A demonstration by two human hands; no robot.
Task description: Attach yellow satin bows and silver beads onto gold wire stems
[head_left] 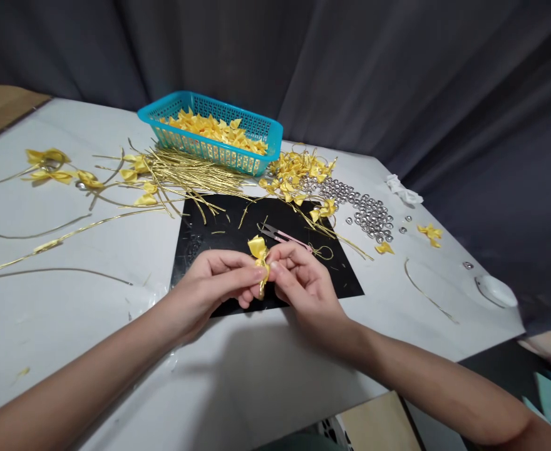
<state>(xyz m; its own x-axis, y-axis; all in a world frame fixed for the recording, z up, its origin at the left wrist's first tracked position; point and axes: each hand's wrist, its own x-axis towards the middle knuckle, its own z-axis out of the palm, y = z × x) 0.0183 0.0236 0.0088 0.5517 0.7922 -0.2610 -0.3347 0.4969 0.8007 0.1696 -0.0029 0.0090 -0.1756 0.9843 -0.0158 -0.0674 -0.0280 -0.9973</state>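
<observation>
The left hand and right hand pinch a yellow bow in their fingers, scissors at one o'clock.

Bow partly hidden, forearms cropped

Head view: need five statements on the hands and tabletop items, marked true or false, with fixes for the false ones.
1. The left hand and right hand both touch one yellow bow. True.
2. Silver beads lie loose on the white table. True.
3. The teal basket is filled with silver beads. False: it holds yellow ribbon pieces.
4. The pink-handled snips are in the right hand. False: they lie on the black mat.
5. Gold cords lie on the person's side of the teal basket. True.
</observation>
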